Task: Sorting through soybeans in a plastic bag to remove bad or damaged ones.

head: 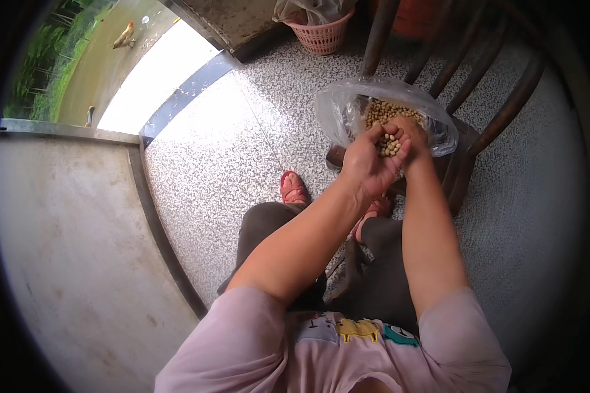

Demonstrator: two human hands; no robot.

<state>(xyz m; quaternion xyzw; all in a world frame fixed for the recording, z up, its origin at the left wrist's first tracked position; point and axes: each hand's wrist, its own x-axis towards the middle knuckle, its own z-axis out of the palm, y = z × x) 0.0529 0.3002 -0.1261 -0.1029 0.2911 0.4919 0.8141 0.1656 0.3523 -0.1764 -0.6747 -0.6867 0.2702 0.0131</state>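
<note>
Palm up and cupped, my left hand (365,159) holds a small heap of pale tan beans (389,146), which look like soybeans. Just beyond it, my right hand (413,131) reaches over the mouth of a clear plastic bag (334,110). Its fingers are partly hidden behind the left hand, so whether they grip anything does not show. Many more loose beans (386,110) lie inside the bag. The bag rests on the seat of a dark wooden chair (509,118), its rim spread wide.
A pink plastic basket (322,38) with a bag in it stands on the speckled floor (201,196) at the top. At left, a pale wall or panel (73,236) borders a bright doorway. A chicken (125,36) is outside. My feet in red sandals (293,186) are near the chair.
</note>
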